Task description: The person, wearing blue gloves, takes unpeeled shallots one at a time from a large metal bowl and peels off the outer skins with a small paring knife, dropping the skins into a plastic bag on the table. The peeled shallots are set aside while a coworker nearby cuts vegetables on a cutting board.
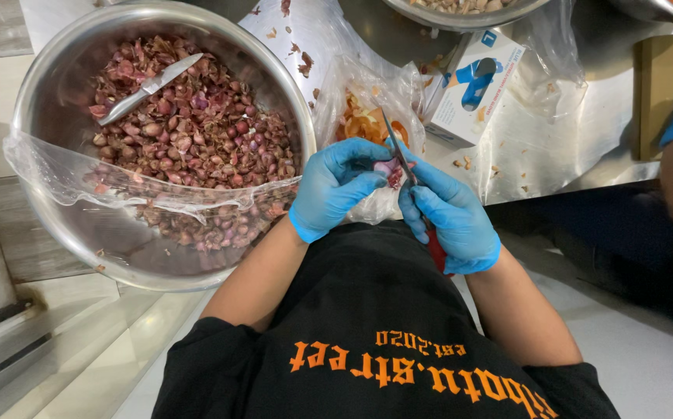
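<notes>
A small red shallot [387,169] is pinched by the left hand [336,186]; just right, a knife [398,147] gripped by the right hand [453,221] points far.

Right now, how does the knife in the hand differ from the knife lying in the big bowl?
The held knife is gripped by the right hand, blade up against a shallot; the bowl knife lies flat and untouched on the shallots in the bowl. The held knife's handle looks red; the bowl knife's looks silver. Both are small.

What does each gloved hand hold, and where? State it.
Left hand pinches a small purple shallot at its fingertips; right hand grips a knife by its red handle.
</notes>
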Action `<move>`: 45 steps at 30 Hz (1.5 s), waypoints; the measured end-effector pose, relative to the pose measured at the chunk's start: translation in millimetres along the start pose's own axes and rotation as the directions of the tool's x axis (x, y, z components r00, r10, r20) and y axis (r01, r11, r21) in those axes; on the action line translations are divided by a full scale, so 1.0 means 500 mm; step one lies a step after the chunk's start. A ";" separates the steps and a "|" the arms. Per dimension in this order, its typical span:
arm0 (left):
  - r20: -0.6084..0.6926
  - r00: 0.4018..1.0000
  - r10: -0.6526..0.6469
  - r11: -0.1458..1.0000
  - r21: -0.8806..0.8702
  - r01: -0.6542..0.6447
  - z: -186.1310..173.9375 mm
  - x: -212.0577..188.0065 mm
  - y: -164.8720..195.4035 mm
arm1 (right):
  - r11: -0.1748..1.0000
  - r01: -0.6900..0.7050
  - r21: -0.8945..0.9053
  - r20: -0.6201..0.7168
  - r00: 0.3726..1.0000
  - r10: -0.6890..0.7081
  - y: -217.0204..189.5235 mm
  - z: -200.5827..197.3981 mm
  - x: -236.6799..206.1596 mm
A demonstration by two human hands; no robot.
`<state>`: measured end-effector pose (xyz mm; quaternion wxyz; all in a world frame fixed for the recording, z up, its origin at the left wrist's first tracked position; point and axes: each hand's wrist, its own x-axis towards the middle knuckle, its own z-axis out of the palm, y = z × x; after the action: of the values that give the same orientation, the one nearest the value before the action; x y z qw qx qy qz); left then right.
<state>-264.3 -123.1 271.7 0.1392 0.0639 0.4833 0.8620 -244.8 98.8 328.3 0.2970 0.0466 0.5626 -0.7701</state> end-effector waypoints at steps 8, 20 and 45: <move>0.017 1.000 -0.009 0.994 -0.106 0.011 0.018 0.004 0.030 | 0.998 0.033 0.057 -0.049 0.998 -0.031 0.007 0.004 0.012; -0.049 0.997 -0.064 0.965 -0.258 0.049 -0.002 0.012 -0.032 | 0.996 0.050 0.068 -0.154 0.987 -0.039 0.001 0.015 0.013; -0.226 0.974 -0.025 0.936 -0.348 -0.057 0.025 0.017 -0.074 | 0.772 0.298 -0.561 0.098 0.950 -0.296 -0.010 0.047 0.024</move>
<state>-262.7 -92.2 246.4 0.0852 -0.0570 0.3335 0.9371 -250.8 73.9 336.1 0.1732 -0.1352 0.7662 -0.6039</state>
